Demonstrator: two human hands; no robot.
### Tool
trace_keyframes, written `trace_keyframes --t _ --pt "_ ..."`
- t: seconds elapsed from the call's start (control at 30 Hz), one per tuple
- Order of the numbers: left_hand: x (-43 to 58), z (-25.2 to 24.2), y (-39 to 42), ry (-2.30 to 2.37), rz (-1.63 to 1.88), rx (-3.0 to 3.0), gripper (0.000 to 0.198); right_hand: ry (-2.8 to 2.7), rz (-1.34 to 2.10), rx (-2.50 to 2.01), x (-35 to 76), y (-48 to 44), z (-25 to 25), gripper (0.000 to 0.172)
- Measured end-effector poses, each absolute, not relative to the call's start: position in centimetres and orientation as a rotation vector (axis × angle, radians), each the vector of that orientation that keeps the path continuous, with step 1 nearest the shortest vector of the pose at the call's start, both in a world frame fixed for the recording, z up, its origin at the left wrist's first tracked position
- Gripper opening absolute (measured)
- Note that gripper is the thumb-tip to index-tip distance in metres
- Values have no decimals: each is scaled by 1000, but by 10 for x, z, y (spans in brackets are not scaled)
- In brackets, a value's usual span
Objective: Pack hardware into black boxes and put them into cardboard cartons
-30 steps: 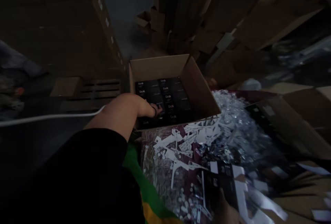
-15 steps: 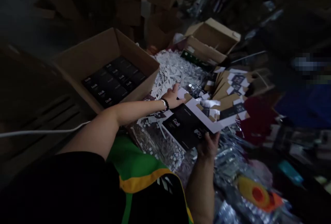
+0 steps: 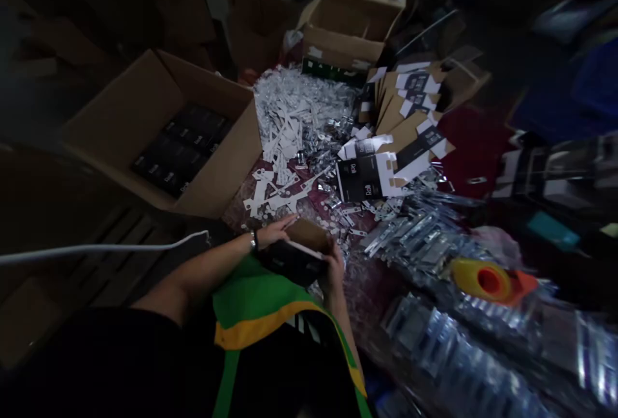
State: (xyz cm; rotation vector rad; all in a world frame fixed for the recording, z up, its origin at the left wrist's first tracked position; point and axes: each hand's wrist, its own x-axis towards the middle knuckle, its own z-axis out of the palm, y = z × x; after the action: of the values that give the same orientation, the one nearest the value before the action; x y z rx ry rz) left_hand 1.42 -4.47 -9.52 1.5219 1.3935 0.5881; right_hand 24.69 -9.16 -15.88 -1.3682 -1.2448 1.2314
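Note:
Close to my body, a small black cardboard box (image 3: 291, 262) is held between my two hands, its brown inside facing up. My left hand (image 3: 273, 235), with a bracelet at the wrist, grips its left side, fingers reaching along the far edge. On the opposite side, my right hand (image 3: 334, 266) wraps round the box's end. Just beyond lie flat white pieces (image 3: 264, 192) and scattered small parts. A flat black and white printed carton (image 3: 360, 180) rests on the heap ahead, in front of a stack of unfolded cartons (image 3: 393, 105).
A large open cardboard box (image 3: 217, 170) at left holds rows of black boxes (image 3: 186, 141). Another open carton (image 3: 345, 44) stands at the back. Clear-wrapped parts (image 3: 454, 347) and a yellow-orange tape dispenser (image 3: 487, 279) lie at right. A white cable (image 3: 111, 250) crosses at left.
Both hands have drawn back toward my body. The carton between them was flat and now has raised sides and an open top. My view has shifted to the right.

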Motion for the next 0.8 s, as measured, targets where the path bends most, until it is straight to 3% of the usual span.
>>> trace_keyframes --t 0.2,0.3,0.37,0.47,0.57,0.7,0.8 --pt "-23 -100 -80 1530 479 1616 46 -952 1668 -1390 236 -128 -163 61" --pt "-26 -87 -70 1210 319 1786 29 -872 1823 -1276 242 -123 -150 59" --pt "-22 -78 -59 1080 149 1856 25 -986 1981 -1204 249 -113 -139 59" --pt "-11 -73 -45 1134 -143 1947 36 -1495 2123 -1202 259 -96 -122 54" --pt "-6 -72 -18 1051 -129 1987 26 -1901 1854 -1124 265 -82 -112 58" --pt "0 -78 56 1388 652 2014 34 -2108 955 -1424 255 -68 -118 54" --pt "22 -104 108 1374 500 2249 28 -2334 659 -1824 236 -64 -135 46"
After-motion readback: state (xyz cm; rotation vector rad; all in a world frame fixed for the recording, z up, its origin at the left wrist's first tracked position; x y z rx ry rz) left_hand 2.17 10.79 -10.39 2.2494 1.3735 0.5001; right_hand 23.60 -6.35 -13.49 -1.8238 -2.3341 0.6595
